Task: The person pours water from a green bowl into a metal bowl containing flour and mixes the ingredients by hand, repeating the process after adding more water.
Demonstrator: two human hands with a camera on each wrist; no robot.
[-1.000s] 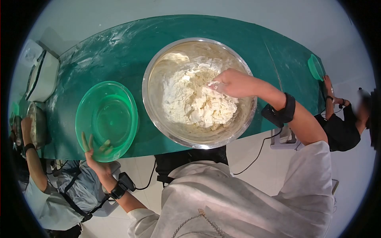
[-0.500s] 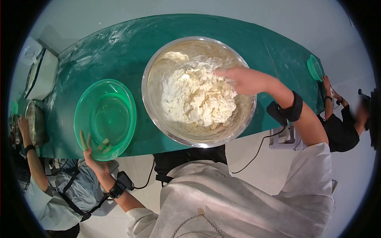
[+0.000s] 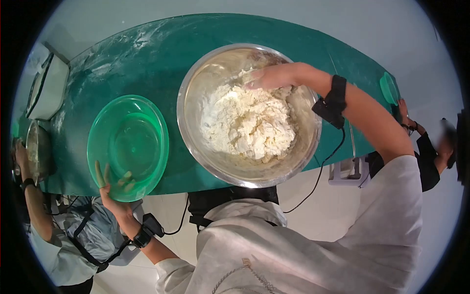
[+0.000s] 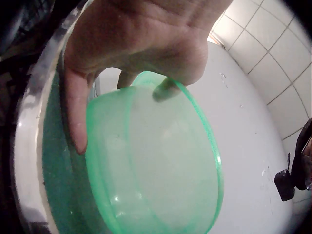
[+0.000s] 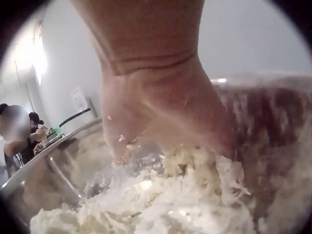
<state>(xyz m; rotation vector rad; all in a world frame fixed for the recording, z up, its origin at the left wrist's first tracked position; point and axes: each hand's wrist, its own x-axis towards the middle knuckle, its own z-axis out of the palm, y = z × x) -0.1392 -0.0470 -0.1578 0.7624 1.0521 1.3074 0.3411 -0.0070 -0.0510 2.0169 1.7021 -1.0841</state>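
Note:
Crumbly, pale dough (image 3: pixel 254 122) with loose flour fills the middle of a wide steel bowl (image 3: pixel 188 142). My right hand (image 3: pixel 274 77) is at the far side of this heap, inside the bowl. Close up in the right wrist view, the thumb and fingers reach down around a clump of dough (image 5: pixel 190 163), and the fingertips are buried. Flaky crumbs cling to the skin. My left hand (image 3: pixel 115 193) rests with spread fingers against the outside of a translucent green basin (image 3: pixel 129 110). Its fingers show through the basin's wall at the near left.
Both vessels stand on a green table (image 3: pixel 161 44) dusted with flour. A white box (image 3: pixel 49 88) and another metal bowl (image 3: pixel 39 149) worked by a person are at the left. Another person reaches towards a small green bowl (image 3: pixel 389 88) at the far right.
My right hand has come down from above the bowl's right side to the far edge of the dough, its forearm swinging away from me. The left hand stays against the green basin.

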